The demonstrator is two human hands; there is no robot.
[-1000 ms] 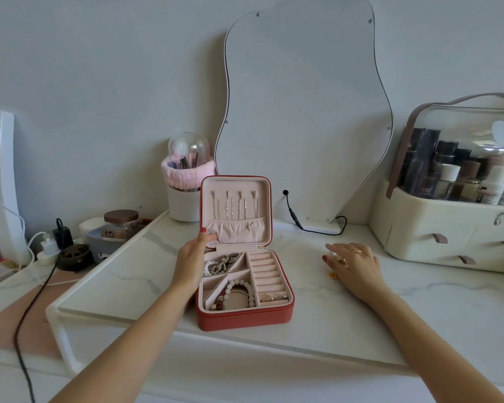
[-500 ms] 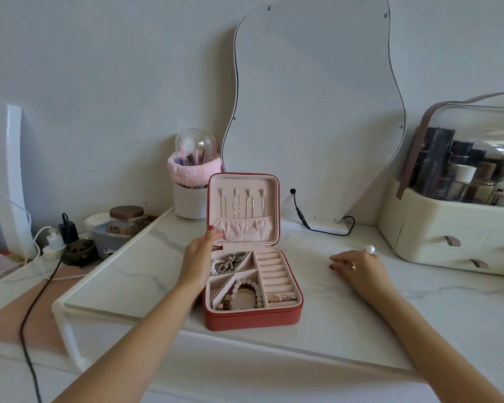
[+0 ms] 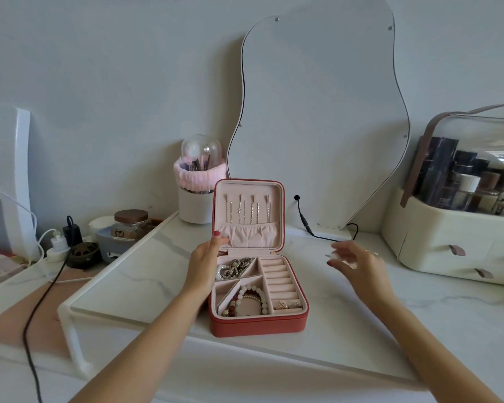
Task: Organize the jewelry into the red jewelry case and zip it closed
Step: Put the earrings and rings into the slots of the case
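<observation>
The red jewelry case (image 3: 256,325) stands open on the marble top, its lid (image 3: 277,210) upright with several thin chains hanging inside. The tray holds a tangled chain pile (image 3: 234,267), a bead bracelet (image 3: 255,295) and rings (image 3: 287,304) in the ring rolls. My left hand (image 3: 204,263) holds the lid's lower left edge, thumb on the pink lining. To the right of the case, my right hand (image 3: 361,269) hovers above the marble, blurred. It pinches a small white pearl piece (image 3: 336,256) at its fingertips.
A wavy mirror (image 3: 317,126) leans on the wall behind, with a black cable (image 3: 306,225) at its foot. A cream cosmetics organiser (image 3: 448,245) stands at the right and a brush holder (image 3: 197,205) behind the case. At left are a jar (image 3: 130,225), chargers and cords.
My right hand has lifted off the marble with the pearl piece and moved left toward the case. My left hand stays on the lid.
</observation>
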